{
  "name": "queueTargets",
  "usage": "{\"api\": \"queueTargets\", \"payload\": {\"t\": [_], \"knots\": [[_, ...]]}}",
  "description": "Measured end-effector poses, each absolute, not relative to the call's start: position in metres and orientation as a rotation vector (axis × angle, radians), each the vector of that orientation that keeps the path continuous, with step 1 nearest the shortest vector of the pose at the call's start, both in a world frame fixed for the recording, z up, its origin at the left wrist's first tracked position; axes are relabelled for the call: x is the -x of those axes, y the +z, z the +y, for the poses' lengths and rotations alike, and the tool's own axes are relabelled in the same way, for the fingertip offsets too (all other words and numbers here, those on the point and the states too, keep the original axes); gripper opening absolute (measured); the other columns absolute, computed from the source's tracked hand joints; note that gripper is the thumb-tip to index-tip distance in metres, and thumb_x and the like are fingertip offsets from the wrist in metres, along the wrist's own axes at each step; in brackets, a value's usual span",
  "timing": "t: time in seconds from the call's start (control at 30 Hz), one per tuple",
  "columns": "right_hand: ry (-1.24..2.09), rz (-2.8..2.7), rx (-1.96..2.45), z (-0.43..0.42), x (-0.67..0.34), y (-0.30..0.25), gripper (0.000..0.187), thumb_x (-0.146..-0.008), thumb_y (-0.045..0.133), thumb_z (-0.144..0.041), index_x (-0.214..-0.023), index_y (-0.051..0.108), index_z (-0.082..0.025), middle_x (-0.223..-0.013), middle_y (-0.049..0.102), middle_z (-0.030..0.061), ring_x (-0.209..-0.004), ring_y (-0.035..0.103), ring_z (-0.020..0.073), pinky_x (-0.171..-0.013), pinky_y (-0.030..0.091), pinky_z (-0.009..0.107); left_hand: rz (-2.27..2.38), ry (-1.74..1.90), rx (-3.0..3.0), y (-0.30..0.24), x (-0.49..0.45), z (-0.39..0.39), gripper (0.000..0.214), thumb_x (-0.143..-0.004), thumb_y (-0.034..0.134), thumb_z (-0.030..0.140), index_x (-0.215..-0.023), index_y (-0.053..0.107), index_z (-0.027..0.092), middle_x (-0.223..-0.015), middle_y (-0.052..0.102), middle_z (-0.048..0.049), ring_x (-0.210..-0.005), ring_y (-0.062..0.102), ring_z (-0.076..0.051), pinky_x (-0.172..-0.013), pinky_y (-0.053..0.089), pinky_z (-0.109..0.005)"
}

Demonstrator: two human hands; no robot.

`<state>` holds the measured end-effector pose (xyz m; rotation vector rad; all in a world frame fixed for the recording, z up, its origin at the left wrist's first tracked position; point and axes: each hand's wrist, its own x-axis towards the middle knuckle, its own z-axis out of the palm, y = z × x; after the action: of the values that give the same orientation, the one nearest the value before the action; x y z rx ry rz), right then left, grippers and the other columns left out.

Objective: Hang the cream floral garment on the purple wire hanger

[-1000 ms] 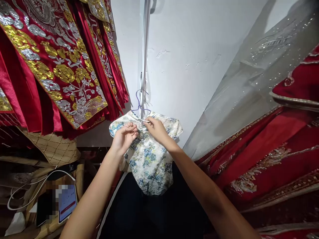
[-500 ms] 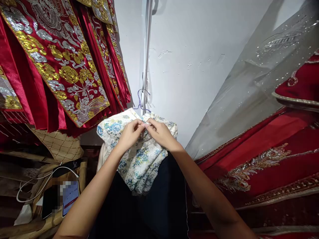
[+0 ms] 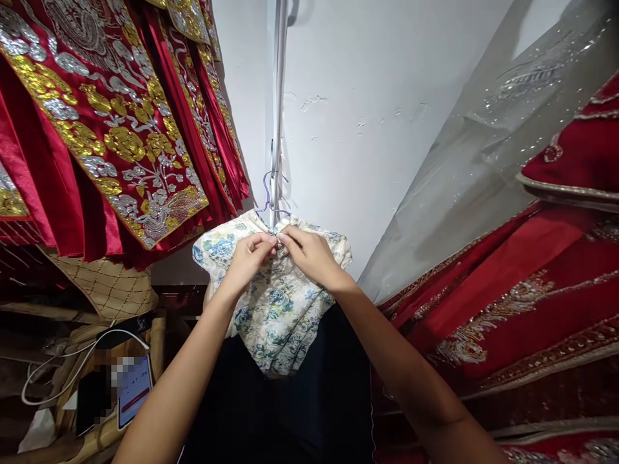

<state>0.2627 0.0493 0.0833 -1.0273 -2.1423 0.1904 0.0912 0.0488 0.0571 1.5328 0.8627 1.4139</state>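
Note:
A white blouse (image 3: 278,309) with blue and green flowers hangs from a thin purple hanger (image 3: 267,196) in front of me, its lower part lying over my dark-clothed lap. My left hand (image 3: 251,258) pinches the front of the blouse just below the neckline. Right beside it, my right hand (image 3: 309,254) pinches the opposite edge, and the fingertips of both hands meet at the middle of the front opening. Whether a small fastener lies between the fingertips is hidden.
Red garments with gold and silver sequins (image 3: 130,142) hang at the left. Beaded red fabric (image 3: 507,309) and sheer sparkling cloth (image 3: 449,161) fill the right. A phone (image 3: 135,390) and white cable (image 3: 53,399) rest on a wooden rack. A metal pole (image 3: 275,96) stands against the wall.
The view has shifted slightly. The blouse's shoulders lie more evenly spread, and both hands have stayed pinching at the front, moving a little upward.

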Motion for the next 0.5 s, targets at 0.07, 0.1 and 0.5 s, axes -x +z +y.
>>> {"api": "queueTargets", "payload": {"t": [0.07, 0.1, 0.5], "knots": [[0.125, -2.073, 1.048, 0.049, -0.261, 0.083, 0.025, -0.100, 0.040, -0.034, -0.092, 0.061, -0.024, -0.079, 0.065, 0.0007, -0.069, 0.056, 0.0167, -0.065, 0.033, 0.026, 0.931, 1.462, -1.651, 0.054, -0.092, 0.051, 0.027, -0.086, 0.062, 0.041, -0.073, 0.059, 0.017, -0.065, 0.054, 0.0011, -0.055, 0.043, -0.011, -0.053, 0.032, -0.023], [0.099, -2.040, 1.052, 0.049, -0.260, 0.084, 0.024, -0.100, 0.041, -0.033, -0.092, 0.062, -0.023, -0.082, 0.066, 0.0013, -0.072, 0.057, 0.0169, -0.066, 0.034, 0.026, 0.982, 1.488, -1.704, 0.051, -0.094, 0.053, 0.027, -0.086, 0.062, 0.041, -0.073, 0.058, 0.017, -0.065, 0.054, 0.0008, -0.057, 0.045, -0.011, -0.054, 0.033, -0.023], [0.411, -1.436, 0.813, 0.058, -0.351, 0.117, 0.023, -0.090, 0.058, -0.035, -0.073, 0.061, -0.020, -0.067, 0.054, 0.0007, -0.064, 0.052, 0.0135, -0.064, 0.042, 0.028, 1.230, 1.259, -1.939, 0.007, -0.094, 0.057, 0.028, -0.092, 0.049, 0.044, -0.090, 0.064, 0.020, -0.086, 0.066, -0.0047, -0.079, 0.059, -0.021, -0.072, 0.042, -0.031]]}}
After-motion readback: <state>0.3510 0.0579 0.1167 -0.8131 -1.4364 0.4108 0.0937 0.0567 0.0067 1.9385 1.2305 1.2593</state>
